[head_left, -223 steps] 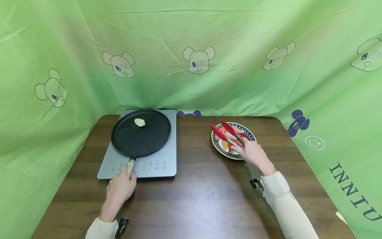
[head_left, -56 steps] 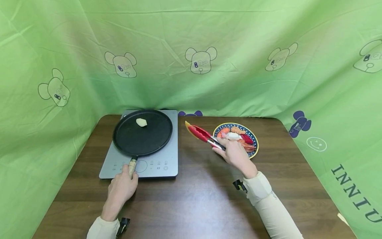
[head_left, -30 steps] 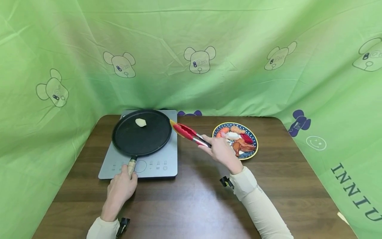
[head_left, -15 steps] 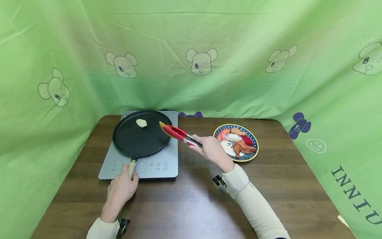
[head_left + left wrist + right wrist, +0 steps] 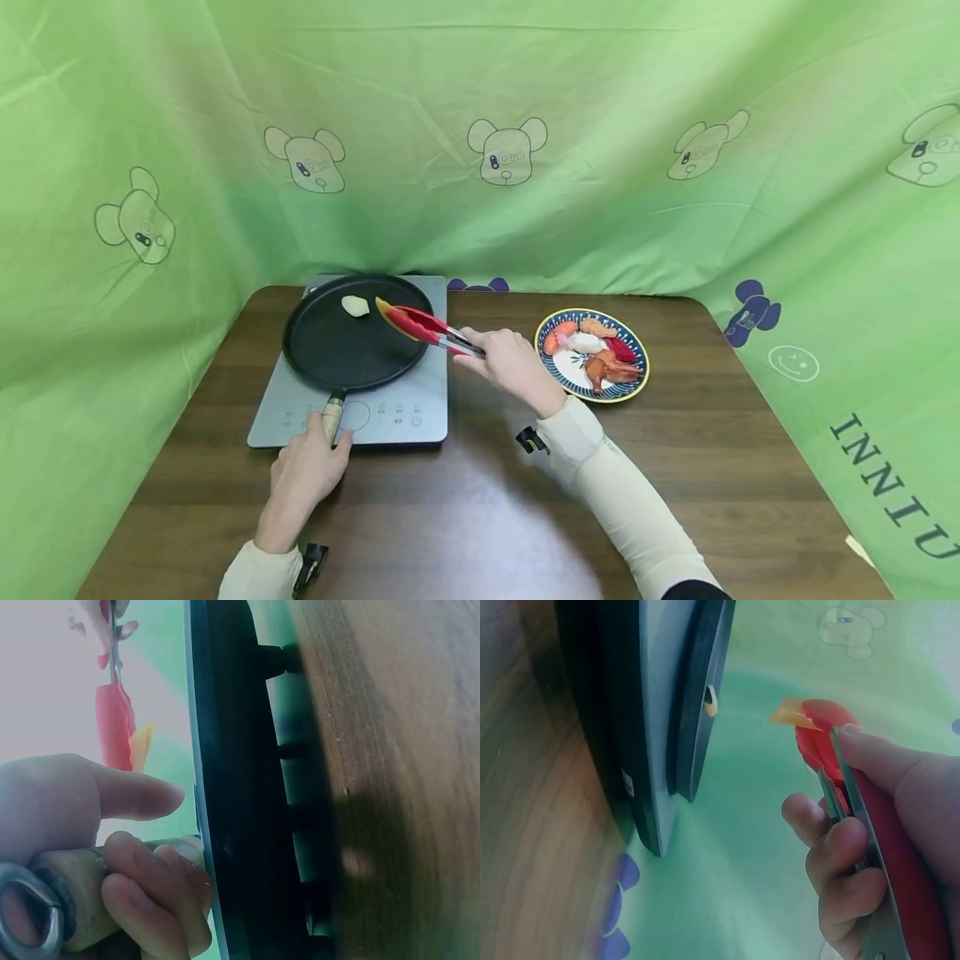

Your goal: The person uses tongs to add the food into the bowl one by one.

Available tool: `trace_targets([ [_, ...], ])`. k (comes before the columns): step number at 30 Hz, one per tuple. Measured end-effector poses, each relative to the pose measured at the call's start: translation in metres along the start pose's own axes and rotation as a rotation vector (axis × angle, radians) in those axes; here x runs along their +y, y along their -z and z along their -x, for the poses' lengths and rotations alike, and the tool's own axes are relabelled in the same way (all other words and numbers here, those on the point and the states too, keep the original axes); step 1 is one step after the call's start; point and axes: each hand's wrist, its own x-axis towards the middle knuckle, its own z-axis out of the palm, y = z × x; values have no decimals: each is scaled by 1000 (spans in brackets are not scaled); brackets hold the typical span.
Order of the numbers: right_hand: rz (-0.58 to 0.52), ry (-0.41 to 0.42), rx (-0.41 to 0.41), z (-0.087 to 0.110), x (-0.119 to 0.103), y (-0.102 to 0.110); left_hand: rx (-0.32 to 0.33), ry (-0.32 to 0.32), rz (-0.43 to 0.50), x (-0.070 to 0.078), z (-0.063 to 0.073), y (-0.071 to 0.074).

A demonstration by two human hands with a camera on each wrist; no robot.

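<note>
My left hand point(image 5: 307, 471) grips the handle point(image 5: 332, 412) of a flat black frying pan point(image 5: 345, 354), its fingers curled round it in the left wrist view. The pan sits on a grey induction cooker point(image 5: 429, 417). A pale oval slice point(image 5: 355, 306) lies in the pan. My right hand point(image 5: 510, 367) holds red-tipped tongs point(image 5: 429, 327), thumb on one side and fingers on the other. Pinched in their tips is a thin yellow piece point(image 5: 387, 312), held above the pan's right part. In the right wrist view the yellow piece point(image 5: 789, 712) sticks out past the red tips.
At the right of the wooden table point(image 5: 480, 508) stands a blue-patterned plate point(image 5: 568, 368) with a drumstick point(image 5: 597, 372), a shrimp-like piece point(image 5: 558, 337) and several other food pieces. Green printed cloth point(image 5: 510, 233) hangs behind and along both sides.
The tongs were at the plate, then came away with the yellow piece. My right hand has carried it left over the pan. My left hand has stayed on the handle.
</note>
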Motion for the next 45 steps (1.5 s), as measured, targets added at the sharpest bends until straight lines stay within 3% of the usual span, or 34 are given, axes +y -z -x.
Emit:
trace_targets([
  [24, 48, 9, -155, -36, -35, -16, -40, 9, 0, -2, 0, 0],
  [32, 111, 15, -193, -48, -41, -19, -39, 15, 5, 0, 0, 0],
  [45, 85, -26, -219, -67, -44, -31, -50, 14, 8, -1, -1, 1],
])
